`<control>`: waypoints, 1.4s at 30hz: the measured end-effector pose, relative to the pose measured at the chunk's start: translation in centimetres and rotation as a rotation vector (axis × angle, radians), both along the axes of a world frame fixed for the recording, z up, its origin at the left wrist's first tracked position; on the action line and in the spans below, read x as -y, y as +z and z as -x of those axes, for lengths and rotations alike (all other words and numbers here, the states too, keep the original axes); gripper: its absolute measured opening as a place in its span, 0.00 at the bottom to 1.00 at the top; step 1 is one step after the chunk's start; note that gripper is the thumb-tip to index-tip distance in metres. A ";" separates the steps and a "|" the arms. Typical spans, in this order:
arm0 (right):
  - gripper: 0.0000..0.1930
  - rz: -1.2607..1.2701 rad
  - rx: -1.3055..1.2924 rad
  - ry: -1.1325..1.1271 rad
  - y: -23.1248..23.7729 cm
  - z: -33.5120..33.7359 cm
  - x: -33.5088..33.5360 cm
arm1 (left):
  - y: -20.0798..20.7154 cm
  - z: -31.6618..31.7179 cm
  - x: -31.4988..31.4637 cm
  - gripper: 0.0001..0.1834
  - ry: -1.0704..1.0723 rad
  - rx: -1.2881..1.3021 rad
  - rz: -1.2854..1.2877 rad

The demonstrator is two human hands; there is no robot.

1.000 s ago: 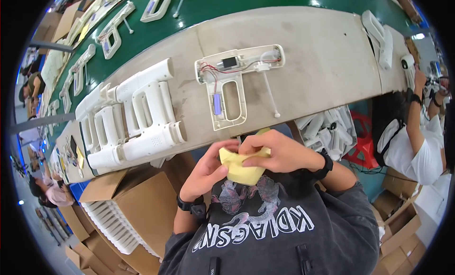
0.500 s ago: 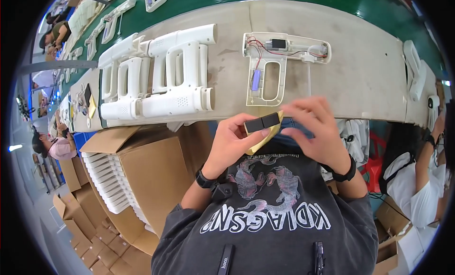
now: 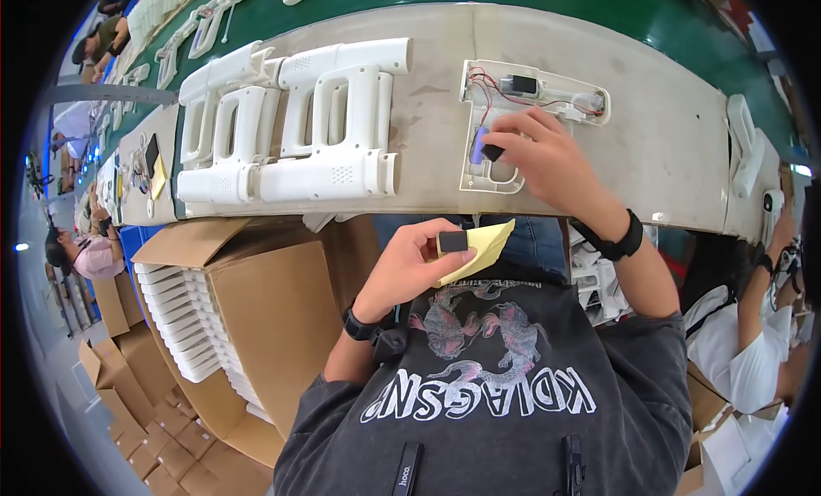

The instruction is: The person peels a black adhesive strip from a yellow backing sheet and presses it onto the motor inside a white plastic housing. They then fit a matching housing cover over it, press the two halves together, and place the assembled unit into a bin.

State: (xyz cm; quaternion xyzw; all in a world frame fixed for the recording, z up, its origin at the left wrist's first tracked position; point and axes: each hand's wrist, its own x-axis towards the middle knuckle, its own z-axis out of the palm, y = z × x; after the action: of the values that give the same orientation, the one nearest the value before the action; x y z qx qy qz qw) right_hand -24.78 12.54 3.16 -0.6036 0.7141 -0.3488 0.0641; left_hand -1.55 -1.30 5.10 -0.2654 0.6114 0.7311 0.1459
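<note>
Pinching blk block (image 3: 493, 152), R hand (image 3: 540, 154) is nearer purple batt (image 3: 477, 147), just L of grip, long axis fore-aft; L hand (image 3: 412, 261) clasps 2nd block (image 3: 452, 241) + yellow sheet (image 3: 489, 245).

Curled right hand (image 3: 547, 158) beyond left hand (image 3: 412, 263)

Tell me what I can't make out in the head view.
Head view, hidden or cut off:
Open white casing: handle partly covered by the right hand.
Black block there: partly hidden by that hand's fingers.
Yellow sheet: partly hidden by the left hand.
White frame at top: cut off by the edge.
</note>
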 end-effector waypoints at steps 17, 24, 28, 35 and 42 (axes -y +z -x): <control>0.23 -0.169 -0.118 0.227 2.0 1.8 4.0 | -1.3 -2.1 1.4 0.12 0.122 -0.111 -0.166; 0.23 -0.134 0.089 0.243 4.1 1.0 14.7 | -1.4 -5.0 2.6 0.15 0.209 -0.262 -0.154; 0.23 -0.142 -0.351 0.534 3.1 0.3 18.8 | 0.1 -6.5 1.9 0.15 0.529 -0.435 -0.209; 0.25 -0.200 -0.412 0.721 3.7 -0.2 19.3 | -2.4 -8.9 2.9 0.15 0.496 -0.290 0.062; 0.22 -0.228 -0.461 0.585 8.7 -0.5 9.0 | -3.2 -6.2 0.4 0.26 0.359 -0.256 0.208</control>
State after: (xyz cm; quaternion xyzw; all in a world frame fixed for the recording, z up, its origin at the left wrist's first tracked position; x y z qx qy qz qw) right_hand -24.26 3.58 11.90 -0.8333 0.5416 -0.0896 0.0653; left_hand 4.64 -1.72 1.93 -0.2884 0.6399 0.7061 -0.0933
